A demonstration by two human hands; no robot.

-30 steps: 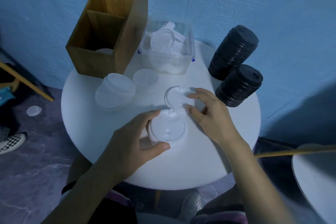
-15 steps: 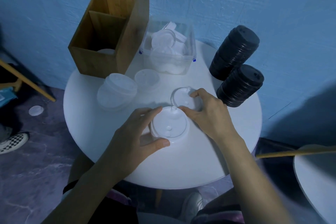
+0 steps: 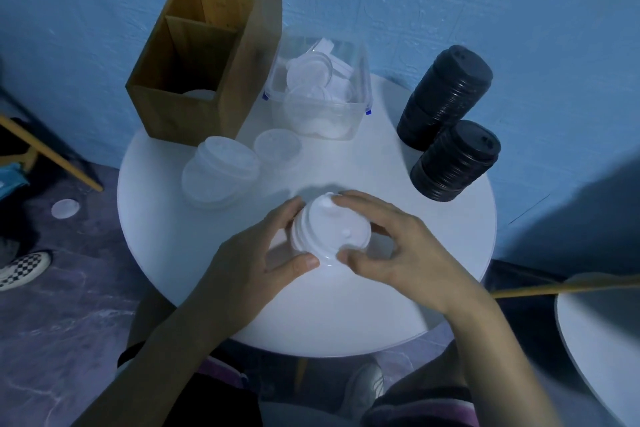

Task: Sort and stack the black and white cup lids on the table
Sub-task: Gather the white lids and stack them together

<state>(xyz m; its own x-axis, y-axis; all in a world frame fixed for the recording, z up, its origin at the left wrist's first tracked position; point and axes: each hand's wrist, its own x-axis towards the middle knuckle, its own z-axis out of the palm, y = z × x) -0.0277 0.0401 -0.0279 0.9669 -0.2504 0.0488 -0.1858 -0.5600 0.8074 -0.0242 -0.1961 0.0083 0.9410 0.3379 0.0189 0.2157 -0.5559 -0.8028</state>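
ITEM white cup lid (image 3: pixel 329 229) | LOC at tabletop (image 3: pixel 346 315) centre, between both hands | HOLD left hand (image 3: pixel 256 260) fingers curled round its left rim; right hand (image 3: pixel 401 253) pinching right rim | STEP likely nesting lids | CARE keep rims level, spouts aligned, press evenly | NOTE black lid stacks (image 3: pixel 453 163) well apart

The separate white lid that lay flat on the table (image 3: pixel 346 315) at 1 o'clock of the near lid is no longer there. A single white lid stack (image 3: pixel 329 230) now sits between both hands, with its ridged side wall showing. The right hand (image 3: pixel 398 253) has moved onto it, fingers across its 12 o'clock edge and thumb at 5 o'clock. The left hand (image 3: pixel 256 274) now grips it at 6 and 9 o'clock.
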